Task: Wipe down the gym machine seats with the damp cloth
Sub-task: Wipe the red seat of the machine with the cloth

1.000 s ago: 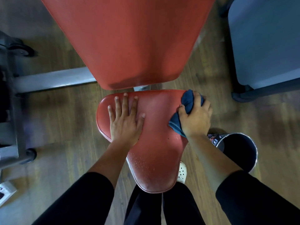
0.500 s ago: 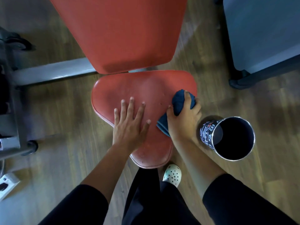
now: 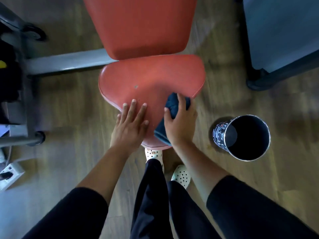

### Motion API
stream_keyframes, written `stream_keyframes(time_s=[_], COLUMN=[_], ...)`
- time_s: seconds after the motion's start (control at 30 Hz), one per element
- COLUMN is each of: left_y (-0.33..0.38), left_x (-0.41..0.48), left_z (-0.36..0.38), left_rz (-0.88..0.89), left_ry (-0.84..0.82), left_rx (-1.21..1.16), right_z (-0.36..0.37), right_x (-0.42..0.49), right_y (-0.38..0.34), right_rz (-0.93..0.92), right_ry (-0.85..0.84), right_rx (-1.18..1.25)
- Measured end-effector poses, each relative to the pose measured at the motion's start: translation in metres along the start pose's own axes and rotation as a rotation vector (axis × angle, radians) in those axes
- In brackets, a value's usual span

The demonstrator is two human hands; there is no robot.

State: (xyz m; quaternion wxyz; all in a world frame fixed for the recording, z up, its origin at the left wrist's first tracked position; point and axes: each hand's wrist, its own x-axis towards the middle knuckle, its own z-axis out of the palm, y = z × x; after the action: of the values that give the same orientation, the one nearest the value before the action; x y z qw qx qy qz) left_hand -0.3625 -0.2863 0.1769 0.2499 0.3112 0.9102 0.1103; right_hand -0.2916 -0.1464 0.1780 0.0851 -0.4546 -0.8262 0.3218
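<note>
The person's left hand lay flat on the near part of the red gym seat, its fingers straight and slightly spread, holding nothing. Just to its right, the right hand gripped a bunched dark blue cloth, fingers curled over it, and pressed it against the seat's near right edge. A red backrest pad rose at the seat's far side, with a grey frame bar running out to the left. On the wood floor, right of the seat and apart from it, stood a dark patterned cup, tilted, its mouth open towards the camera. White perforated clogs showed below the seat's near tip.
</note>
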Motion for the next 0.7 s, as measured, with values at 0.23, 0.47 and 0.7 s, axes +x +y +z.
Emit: stream_keyframes(time_s=[0.23, 0.47, 0.7], left_y=[0.003, -0.004, 0.004], left_x=[-0.003, -0.010, -0.003], left_z=[0.001, 0.002, -0.002], left_rz=[-0.029, -0.027, -0.032], left_ry=[-0.030, -0.061, -0.056], left_rx=[-0.036, -0.004, -0.004], right_z=[0.001, 0.004, -0.007], right_x=[0.030, -0.038, -0.003], right_y=[-0.002, 0.007, 0.010], right_rz=[0.017, -0.138, -0.195], right_ry=[0.008, -0.057, -0.166], right_rx=[-0.076, -0.059, -0.146])
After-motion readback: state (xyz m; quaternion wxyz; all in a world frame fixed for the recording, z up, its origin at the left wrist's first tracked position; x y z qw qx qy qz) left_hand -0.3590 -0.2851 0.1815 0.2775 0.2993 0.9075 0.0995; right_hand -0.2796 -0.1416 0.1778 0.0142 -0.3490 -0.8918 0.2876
